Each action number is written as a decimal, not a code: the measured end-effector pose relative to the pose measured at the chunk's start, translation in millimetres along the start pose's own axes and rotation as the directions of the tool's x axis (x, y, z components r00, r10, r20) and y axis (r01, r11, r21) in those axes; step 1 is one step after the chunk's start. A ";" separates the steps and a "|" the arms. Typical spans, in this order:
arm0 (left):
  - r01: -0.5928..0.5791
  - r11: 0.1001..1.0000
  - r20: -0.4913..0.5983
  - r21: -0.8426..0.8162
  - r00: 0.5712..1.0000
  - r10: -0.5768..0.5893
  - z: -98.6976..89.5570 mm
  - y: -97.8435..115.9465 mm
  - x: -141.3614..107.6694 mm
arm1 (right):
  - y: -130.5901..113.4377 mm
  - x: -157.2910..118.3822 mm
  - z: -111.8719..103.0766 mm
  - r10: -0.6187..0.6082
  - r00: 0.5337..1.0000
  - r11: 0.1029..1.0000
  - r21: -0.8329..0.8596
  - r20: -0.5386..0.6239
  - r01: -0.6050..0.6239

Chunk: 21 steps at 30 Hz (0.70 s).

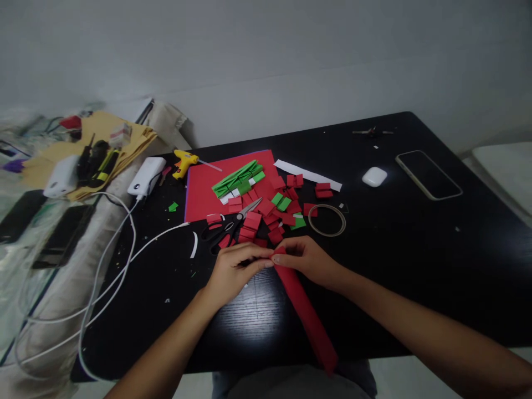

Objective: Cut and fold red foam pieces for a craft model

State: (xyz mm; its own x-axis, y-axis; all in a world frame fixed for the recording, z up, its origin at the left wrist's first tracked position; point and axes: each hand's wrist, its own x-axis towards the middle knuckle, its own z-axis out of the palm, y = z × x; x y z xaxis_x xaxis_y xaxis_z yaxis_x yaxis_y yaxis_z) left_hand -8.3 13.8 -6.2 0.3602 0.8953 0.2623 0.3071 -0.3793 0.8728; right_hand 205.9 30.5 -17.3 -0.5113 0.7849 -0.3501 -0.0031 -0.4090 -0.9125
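Observation:
A long red paper strip (305,310) slants from my fingers down past the table's front edge. My left hand (236,266) pinches its far end between thumb and fingers. From the other side, my right hand (305,257) grips the same end, its thumb lying on the red paper. Just beyond my hands lies a heap of folded red paper pieces (251,221) with a few green pieces (284,203) among them. Black-handled scissors (236,220) rest on the heap's left side, blades partly over the red pieces.
Red sheets (199,194) lie behind the heap with folded green strips (236,180) on top. A yellow glue gun (184,162), white power bank (146,175) and white cables (133,244) are left. A ring (327,220), white earbud case (374,177) and phone (428,174) lie right.

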 end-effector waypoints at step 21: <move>-0.002 1.000 -0.004 0.007 1.000 0.002 1.5 -2.8 -2.5 | 3.1 0.6 -0.2 0.008 1.000 0.999 0.032 -0.008 -0.007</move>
State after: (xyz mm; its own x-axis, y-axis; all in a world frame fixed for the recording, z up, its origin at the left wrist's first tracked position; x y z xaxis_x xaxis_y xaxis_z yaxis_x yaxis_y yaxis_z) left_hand -8.8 12.3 -9.9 0.3573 0.8954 0.2657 0.3126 -0.3827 0.8694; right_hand 205.7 29.8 -20.4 -0.5040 0.7857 -0.3588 -0.0271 -0.4296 -0.9026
